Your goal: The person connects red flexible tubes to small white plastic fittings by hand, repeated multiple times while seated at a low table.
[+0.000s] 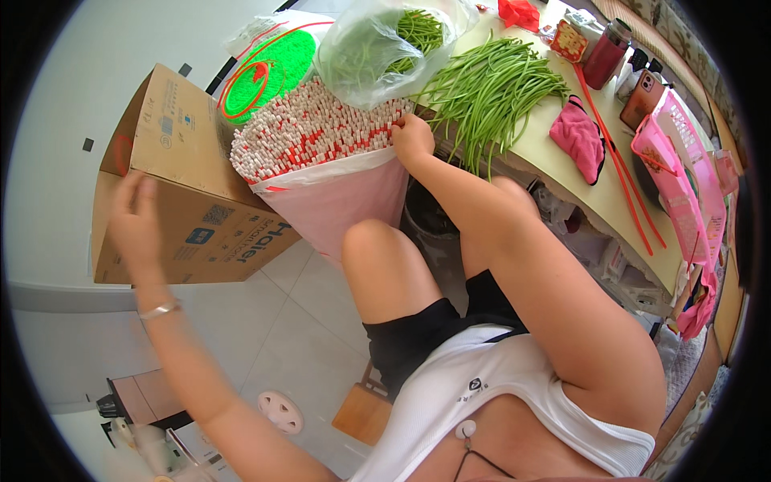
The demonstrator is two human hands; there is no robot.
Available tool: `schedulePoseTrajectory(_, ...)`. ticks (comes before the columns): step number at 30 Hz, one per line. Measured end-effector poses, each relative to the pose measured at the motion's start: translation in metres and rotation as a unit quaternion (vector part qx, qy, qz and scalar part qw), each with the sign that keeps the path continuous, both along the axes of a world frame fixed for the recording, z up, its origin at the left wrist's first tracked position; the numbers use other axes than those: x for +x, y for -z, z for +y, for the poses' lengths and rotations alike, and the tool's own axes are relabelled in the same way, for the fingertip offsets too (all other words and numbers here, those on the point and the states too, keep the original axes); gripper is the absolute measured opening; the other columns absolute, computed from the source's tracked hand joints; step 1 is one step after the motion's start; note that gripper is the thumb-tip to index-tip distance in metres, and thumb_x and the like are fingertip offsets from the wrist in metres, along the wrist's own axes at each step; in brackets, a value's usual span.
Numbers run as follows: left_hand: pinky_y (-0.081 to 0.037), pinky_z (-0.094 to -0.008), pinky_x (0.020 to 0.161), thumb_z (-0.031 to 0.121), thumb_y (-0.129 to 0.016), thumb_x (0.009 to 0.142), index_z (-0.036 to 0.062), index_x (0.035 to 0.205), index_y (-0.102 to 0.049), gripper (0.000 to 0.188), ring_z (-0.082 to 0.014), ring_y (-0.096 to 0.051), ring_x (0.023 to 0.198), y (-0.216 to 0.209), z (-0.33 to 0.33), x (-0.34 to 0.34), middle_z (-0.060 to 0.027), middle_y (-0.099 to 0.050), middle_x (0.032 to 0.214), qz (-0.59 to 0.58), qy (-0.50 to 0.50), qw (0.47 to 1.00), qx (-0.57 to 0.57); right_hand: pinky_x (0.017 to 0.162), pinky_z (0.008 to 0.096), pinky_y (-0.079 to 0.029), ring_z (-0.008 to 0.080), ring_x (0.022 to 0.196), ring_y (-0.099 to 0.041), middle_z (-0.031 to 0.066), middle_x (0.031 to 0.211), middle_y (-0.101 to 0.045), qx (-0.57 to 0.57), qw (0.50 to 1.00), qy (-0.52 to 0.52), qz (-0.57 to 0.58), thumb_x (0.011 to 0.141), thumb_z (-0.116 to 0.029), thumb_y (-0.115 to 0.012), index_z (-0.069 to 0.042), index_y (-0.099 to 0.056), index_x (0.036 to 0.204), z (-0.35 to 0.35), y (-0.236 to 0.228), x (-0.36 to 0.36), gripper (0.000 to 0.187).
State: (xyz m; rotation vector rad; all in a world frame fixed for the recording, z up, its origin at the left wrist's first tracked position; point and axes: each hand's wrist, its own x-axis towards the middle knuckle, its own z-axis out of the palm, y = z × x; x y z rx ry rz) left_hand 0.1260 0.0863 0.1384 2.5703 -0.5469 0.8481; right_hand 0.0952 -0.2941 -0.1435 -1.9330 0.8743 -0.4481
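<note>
My right hand (414, 138) is closed, its fingertips at the right edge of a dense bundle of thin red sticks with white tips (321, 132). What its fingers pinch is too small to make out. A pink sack with a white rim (337, 201) wraps the bundle, which leans in front of my knees. My left hand (135, 215) is raised at the open side of a brown cardboard box (201, 136), smeared by motion, so its grip does not show. Something red shows faintly inside the box.
Green stems (494, 92) lie on the table (554, 173) beside a clear plastic bag (361, 56) of more stems. Also there are a pink cloth (578, 138), red sticks (622, 177), a flask (608, 55), a phone (641, 98) and a pink basket (679, 177). A bright green mass (281, 68) lies behind the bundle.
</note>
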Motion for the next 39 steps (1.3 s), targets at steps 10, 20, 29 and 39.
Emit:
schedulePoseTrajectory(10, -0.053, -0.0292, 0.086, 0.004, -0.070, 0.087, -0.0008, 0.102, -0.073, 0.016, -0.0177, -0.067, 0.094, 0.166, -0.106, -0.153, -0.0091, -0.071, 0.101, 0.326, 0.256, 0.898, -0.146, 0.080, 0.0411, -0.053, 0.0304, 0.090, -0.069, 0.0117, 0.094, -0.073, 0.064, 0.991, -0.078, -0.084, 0.076, -0.023, -0.075, -0.009, -0.074, 0.092, 0.004, 0.021, 0.015, 0.022)
schedulePoseTrajectory(20, -0.054, -0.0298, 0.085, 0.003, -0.063, 0.094, -0.0055, 0.105, -0.070, 0.015, -0.0176, -0.068, 0.091, 0.212, -0.157, -0.207, -0.0097, -0.071, 0.101, 0.495, 0.289, 0.725, -0.382, 0.077, 0.0370, -0.052, 0.0262, 0.085, -0.068, 0.0138, 0.089, -0.072, 0.014, 0.986, -0.148, -0.077, 0.081, -0.024, -0.076, -0.002, -0.071, 0.103, 0.013, -0.005, 0.002, 0.031)
schedulePoseTrajectory(29, -0.055, -0.0320, 0.083, 0.013, -0.059, 0.099, -0.0054, 0.110, -0.068, 0.023, -0.0191, -0.068, 0.086, 0.222, -0.159, -0.195, -0.0131, -0.070, 0.100, 0.523, 0.282, 0.669, -0.447, 0.073, 0.0335, -0.051, 0.0173, 0.072, -0.066, 0.0087, 0.082, -0.071, 0.092, 0.791, -0.238, -0.556, 0.099, -0.021, -0.056, -0.002, -0.066, 0.094, 0.005, -0.265, -0.025, 0.022)
schedulePoseTrajectory(39, -0.039, -0.0486, 0.111, 0.023, -0.061, 0.097, -0.0042, 0.145, -0.038, 0.060, -0.0375, -0.041, 0.139, 0.215, -0.224, -0.174, -0.0232, -0.039, 0.152, 0.522, 0.383, 0.314, -0.694, 0.086, 0.0352, -0.044, 0.0211, 0.084, -0.050, 0.0133, 0.097, -0.053, 0.276, 0.653, -0.210, -0.674, 0.097, 0.001, -0.051, 0.013, -0.053, 0.119, -0.217, -0.316, -0.254, 0.025)
